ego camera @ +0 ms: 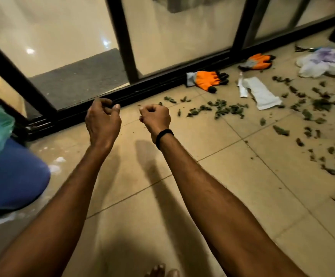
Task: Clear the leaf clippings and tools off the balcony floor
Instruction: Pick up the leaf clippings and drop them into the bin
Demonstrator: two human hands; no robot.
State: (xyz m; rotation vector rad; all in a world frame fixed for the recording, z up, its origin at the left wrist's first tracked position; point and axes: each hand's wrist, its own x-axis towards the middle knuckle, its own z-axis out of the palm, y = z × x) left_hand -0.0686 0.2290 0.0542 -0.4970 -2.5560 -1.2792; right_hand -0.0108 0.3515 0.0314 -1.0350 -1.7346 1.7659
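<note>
Now — L hand [102, 120], R hand [155, 118] curled, clippings [228, 108], gloves [207, 79] beyond

Small dark green leaf clippings [228, 108] lie loosely strewn to the right of the right hand [155, 116], denser farther right. Beyond them the nearer glove [206, 79], orange and grey, lies flat. The farther glove [257, 61] lies flat well to its right.
</note>
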